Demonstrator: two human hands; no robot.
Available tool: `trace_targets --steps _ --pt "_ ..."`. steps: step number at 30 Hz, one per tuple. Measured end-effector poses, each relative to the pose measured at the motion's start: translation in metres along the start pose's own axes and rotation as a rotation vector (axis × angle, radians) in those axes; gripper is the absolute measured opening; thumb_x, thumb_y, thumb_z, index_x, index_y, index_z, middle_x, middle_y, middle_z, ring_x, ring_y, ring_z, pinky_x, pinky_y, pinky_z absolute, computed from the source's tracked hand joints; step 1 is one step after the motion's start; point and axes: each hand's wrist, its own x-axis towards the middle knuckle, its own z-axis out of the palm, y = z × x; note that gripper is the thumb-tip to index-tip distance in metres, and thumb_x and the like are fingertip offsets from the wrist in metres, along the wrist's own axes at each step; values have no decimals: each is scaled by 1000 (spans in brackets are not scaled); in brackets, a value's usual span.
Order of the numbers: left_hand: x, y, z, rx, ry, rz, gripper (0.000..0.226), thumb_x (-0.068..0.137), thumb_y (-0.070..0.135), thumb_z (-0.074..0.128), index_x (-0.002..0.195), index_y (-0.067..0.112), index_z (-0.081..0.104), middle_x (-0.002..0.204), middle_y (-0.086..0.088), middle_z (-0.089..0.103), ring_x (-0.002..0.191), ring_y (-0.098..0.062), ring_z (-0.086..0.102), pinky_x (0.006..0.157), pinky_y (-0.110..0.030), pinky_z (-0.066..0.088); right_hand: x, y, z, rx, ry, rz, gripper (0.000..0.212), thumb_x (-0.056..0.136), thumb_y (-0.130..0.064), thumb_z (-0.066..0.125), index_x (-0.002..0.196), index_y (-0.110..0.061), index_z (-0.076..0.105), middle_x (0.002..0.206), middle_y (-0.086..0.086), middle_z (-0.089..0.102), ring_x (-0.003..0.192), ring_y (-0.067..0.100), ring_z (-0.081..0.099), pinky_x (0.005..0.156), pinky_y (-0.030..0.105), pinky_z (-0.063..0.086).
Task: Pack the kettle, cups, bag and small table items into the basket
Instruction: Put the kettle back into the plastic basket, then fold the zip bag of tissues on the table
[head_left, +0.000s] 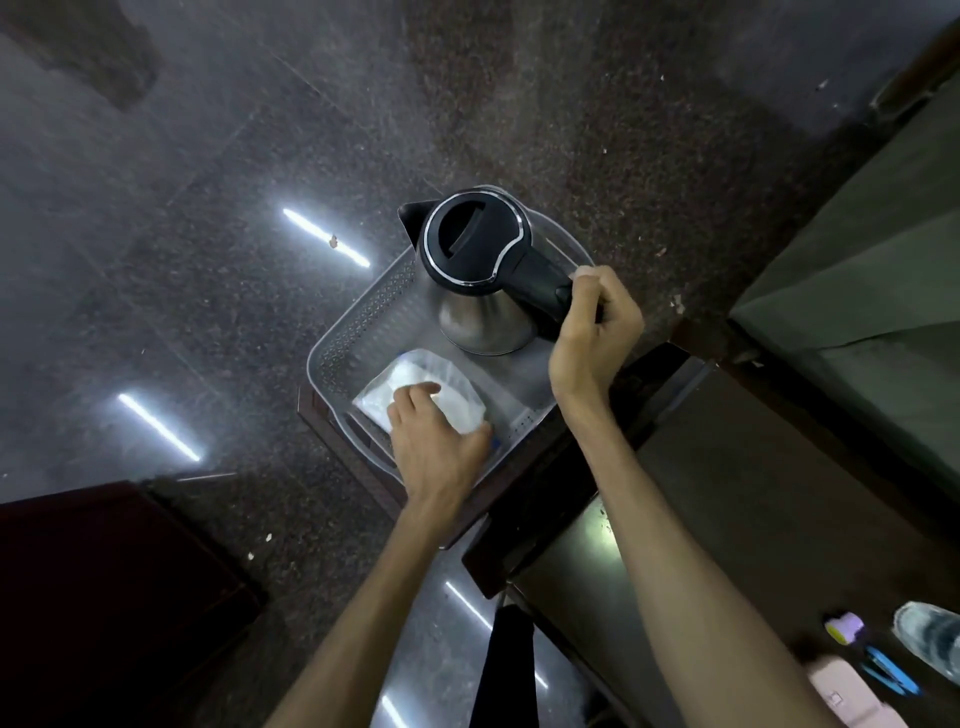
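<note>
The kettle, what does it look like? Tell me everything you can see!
The shiny steel kettle with a black lid stands upright in the far end of the see-through perforated plastic basket. Its body looks like polished metal, wider at the bottom. The round black lid has a silver ring, with a pointed black spout on the far left. The right hand curls round the black handle. A clear plastic bag holding something white lies beside it, apart.

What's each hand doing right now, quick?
Left hand: open, fingers resting on the bag in the basket.
Right hand: gripping the kettle by its handle.
</note>
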Motion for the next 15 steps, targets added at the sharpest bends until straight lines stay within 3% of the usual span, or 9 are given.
trace_targets --steps 3,6,10,12,15 --pt "-7 -5 12 199 -30 -2 84 63 46 85 130 8 51 131 -7 49 122 -30 48 98 -44 47 -14 -6 -24 -140 139 -127 12 95 -5 60 87 -4 68 85 2 65 76 15 58 71 26 47" --pt "-6 -10 14 272 6 -9 82 59 44 84 127 9 52 129 -9 49 120 -33 50 95 -48 45 -43 -7 -44 -212 165 -116 10 92 0 63 88 -6 69 83 0 64 70 14 58 66 22 47" --pt "-3 -13 11 239 66 -14 68 63 35 80 121 10 57 123 -11 55 115 -35 53 90 -49 48 -82 -5 -42 -376 -329 319 11 87 -17 69 96 -20 75 84 -11 74 74 0 69 68 21 56" --pt "-4 -17 8 165 108 20 55 68 27 78 117 9 61 118 -13 61 110 -36 56 85 -48 49 -90 -1 -34 -510 -534 394 23 87 -19 68 109 -19 75 98 -6 79 84 3 73 82 29 61" --pt "-8 -23 0 41 187 37 39 76 19 76 111 8 64 110 -12 65 98 -37 62 78 -47 51 -94 -1 -19 -636 -685 396 37 91 -21 64 127 -16 70 123 3 75 105 19 74 98 36 58"
